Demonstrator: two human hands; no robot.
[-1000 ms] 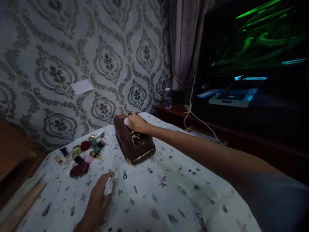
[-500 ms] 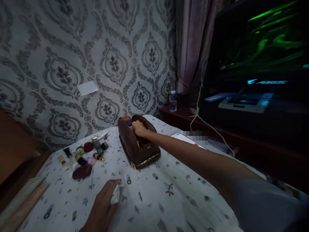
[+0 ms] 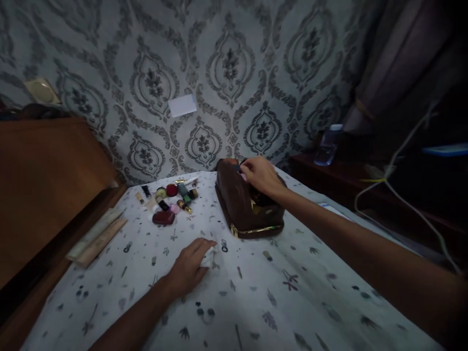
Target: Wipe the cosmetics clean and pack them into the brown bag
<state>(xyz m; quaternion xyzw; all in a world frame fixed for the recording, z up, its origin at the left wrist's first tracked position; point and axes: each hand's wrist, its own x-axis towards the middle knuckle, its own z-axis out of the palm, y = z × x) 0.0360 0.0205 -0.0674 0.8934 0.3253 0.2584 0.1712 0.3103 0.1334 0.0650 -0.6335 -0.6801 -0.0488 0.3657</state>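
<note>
A brown bag [image 3: 234, 200] with a gold zipper stands open on the patterned sheet [image 3: 256, 302]. My right hand [image 3: 260, 174] is at the top of its opening, fingers curled; what they hold, if anything, is too small to make out. Below and left of the bag, my left hand [image 3: 192, 265] is closed on a crumpled white wipe [image 3: 207, 258] over the sheet. To the left lies a group of cosmetics, among them a dark red case [image 3: 163, 217], a red round jar [image 3: 171, 189] and a small gold-and-black bottle [image 3: 184, 206].
A clear bottle [image 3: 327, 146] stands on the dark red wooden surface at right, near a white cable [image 3: 405, 214]. A phone or tablet [image 3: 334, 211] lies partly behind my right forearm. Wooden furniture [image 3: 47, 185] borders the left side; a patterned wall rises behind.
The view has turned left, so the bag and cosmetics appear farther right. My right hand has risen slightly at the bag's opening. My left hand still holds the white wipe.
</note>
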